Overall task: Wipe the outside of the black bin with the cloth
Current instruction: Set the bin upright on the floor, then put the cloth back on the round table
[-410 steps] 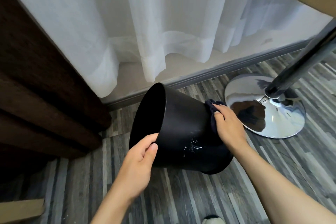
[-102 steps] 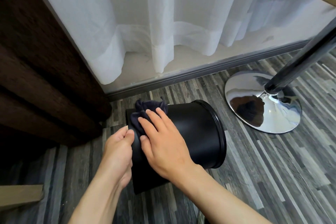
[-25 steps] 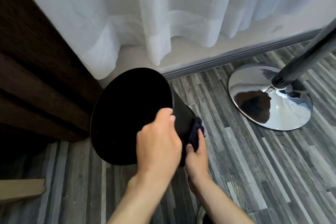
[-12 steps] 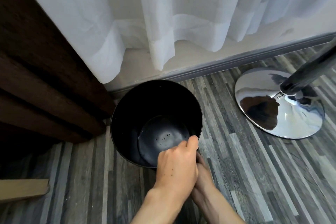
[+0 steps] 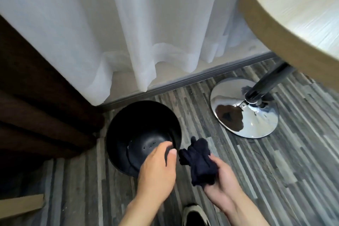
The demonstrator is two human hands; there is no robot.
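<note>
the black bin [image 5: 143, 134] stands upright on the floor [image 5: 275, 170] near the curtain. the left hand [image 5: 156, 169] pinches its near rim; the right hand [image 5: 218, 180] clutches the cloth [image 5: 199, 161] just beside it. best to steady the rim while wiping down the wall.

Left hand [image 5: 156, 169] back up, fingers curled forward and thumb alongside, hovering over near rim of bin [image 5: 141, 126], contact unclear. Right hand [image 5: 220, 180] just beside it, palm turned up, fingers closed around bunched cloth [image 5: 199, 161]. Both bare forearms reaching in from bottom edge.
</note>
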